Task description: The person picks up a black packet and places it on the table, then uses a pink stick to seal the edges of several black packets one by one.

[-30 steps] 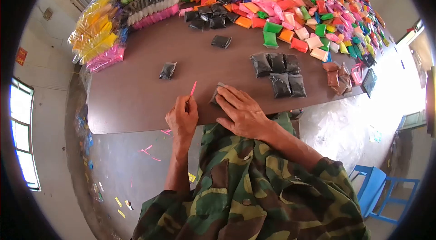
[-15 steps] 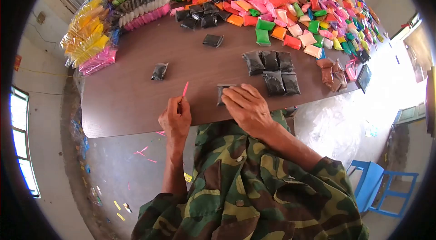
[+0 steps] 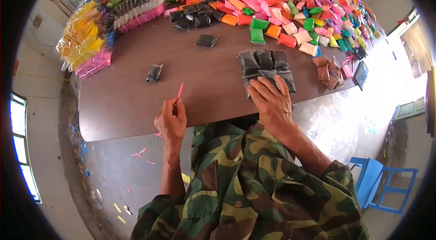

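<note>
One pink stick (image 3: 180,90) is pinched in the clenched left hand (image 3: 171,119), the right hand (image 3: 272,101) is laid flat, ungripping, on the near row of the black packet block (image 3: 265,59), three packets counted in its far row, a crumpled packet (image 3: 154,73) and a flat packet (image 3: 207,40) seen beyond the left hand.

Right hand (image 3: 272,103) hides most of lower black packets (image 3: 290,84).

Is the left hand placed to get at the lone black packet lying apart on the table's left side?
Probably yes: only bare table lies between the left hand and the lone black packet, though its fingers pinch a pink stick.
</note>
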`<state>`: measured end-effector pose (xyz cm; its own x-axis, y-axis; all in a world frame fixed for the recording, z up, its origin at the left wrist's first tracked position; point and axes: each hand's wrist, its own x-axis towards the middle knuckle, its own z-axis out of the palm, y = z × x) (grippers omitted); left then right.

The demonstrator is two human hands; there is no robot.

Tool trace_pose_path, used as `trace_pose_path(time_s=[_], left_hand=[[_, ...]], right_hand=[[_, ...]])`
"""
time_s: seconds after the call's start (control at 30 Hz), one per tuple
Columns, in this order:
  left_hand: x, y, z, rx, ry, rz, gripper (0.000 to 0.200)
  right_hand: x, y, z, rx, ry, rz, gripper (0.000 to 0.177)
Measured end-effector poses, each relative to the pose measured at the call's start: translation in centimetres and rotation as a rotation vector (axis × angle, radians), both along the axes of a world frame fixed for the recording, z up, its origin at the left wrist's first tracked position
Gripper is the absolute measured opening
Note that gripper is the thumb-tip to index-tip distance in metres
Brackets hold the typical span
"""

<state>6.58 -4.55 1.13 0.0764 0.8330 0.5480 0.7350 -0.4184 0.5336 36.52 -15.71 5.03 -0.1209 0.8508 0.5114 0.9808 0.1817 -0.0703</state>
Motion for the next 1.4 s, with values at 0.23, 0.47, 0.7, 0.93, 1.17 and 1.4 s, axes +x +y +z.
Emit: trace_pose_path(time_s=[0.23,0.47,0.7,0.93,1.17,1.4], left_hand=[[0.1,-0.1,0.2,0.001,-0.002,-0.006,0.01],[0.2,0.0,0.3,0.02,-0.011,-0.005,0.009],[0.1,0.0,0.3,0.063,0.006,-0.036,0.009],[0.2,-0.1,0.7,0.05,-0.032,-0.051,0.007],[0.2,-0.1,0.6,0.086,-0.021,-0.045,0.009],[0.0,-0.1,0.2,0.081,-0.046,-0.044,0.01]], right_hand=[[-0.4,-0.4,0.0,-0.063,-0.006,-0.019,0.038],[-1.1,-0.5,0.9,-0.141,-0.089,-0.022,0.054],[-0.9,-0.4,1.6,-0.152,-0.037,0.006,0.054],[-2.4,4.9,5.9,-0.008,0.082,0.088,0.044],[-4.2,18.4,2.5,-0.091,0.16,0.069,0.039],[-4.8,23.2,-0.4,-0.187,0.092,-0.015,0.031]])
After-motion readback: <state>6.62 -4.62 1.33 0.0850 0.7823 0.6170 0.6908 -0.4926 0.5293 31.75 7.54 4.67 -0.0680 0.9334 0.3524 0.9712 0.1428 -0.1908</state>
